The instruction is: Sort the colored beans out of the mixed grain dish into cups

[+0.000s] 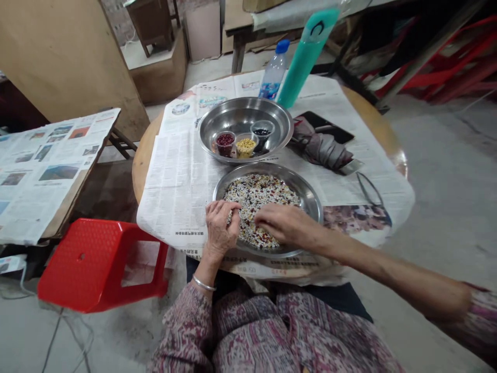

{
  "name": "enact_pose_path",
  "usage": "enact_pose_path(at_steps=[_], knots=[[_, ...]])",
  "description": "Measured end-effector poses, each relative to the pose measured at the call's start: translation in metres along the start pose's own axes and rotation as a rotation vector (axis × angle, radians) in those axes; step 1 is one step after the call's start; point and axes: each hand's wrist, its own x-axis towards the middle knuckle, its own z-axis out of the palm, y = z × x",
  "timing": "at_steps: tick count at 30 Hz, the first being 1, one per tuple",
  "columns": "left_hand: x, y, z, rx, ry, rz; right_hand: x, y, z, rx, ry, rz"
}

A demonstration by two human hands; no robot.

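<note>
My left hand (223, 225) curls at the rim of the tray (315, 202); my right hand (289, 223) bunches over its mixed grains (260, 190) — pinching any, I can't tell. Newspaper (169, 176) leaves room leftward; a basin (229, 116) crowds the far edge.

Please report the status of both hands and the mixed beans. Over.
Left hand at left rim of metal tray. Right hand over mixed beans and grains. Metal basin, three plastic cups inside, just beyond.

left hand (222, 225) at steel basin's (310, 199) left rim, fingers loosely curled inward, wrist (212, 259) just outside, right hand (285, 223) palm down over basin's middle, fingertips bunched low, right forearm (373, 261) slanting across near-right rim
</note>
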Motion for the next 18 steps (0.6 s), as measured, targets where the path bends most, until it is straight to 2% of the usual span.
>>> enact_pose_path(at_steps=[2, 5, 10, 13, 15, 18], knots=[[0.001, 0.000, 0.000, 0.005, 0.003, 0.006, -0.014, -0.006, 0.017, -0.012, -0.039, -0.079], [0.002, 0.000, 0.000, 0.000, 0.017, 0.024, -0.014, 0.000, 0.022, -0.103, -0.017, -0.081], [0.003, 0.000, -0.001, 0.013, 0.024, 0.011, 0.004, 0.029, 0.002, -0.274, 0.160, 0.202], [0.004, 0.000, 0.000, 0.008, 0.031, 0.018, 0.006, 0.033, -0.003, -0.305, 0.204, 0.332], [0.004, -0.001, 0.000, 0.006, 0.031, 0.020, 0.004, 0.028, 0.000, -0.250, 0.189, 0.324], [0.004, -0.001, 0.000, 0.021, 0.023, 0.013, 0.002, 0.015, 0.011, -0.121, 0.127, 0.219]])
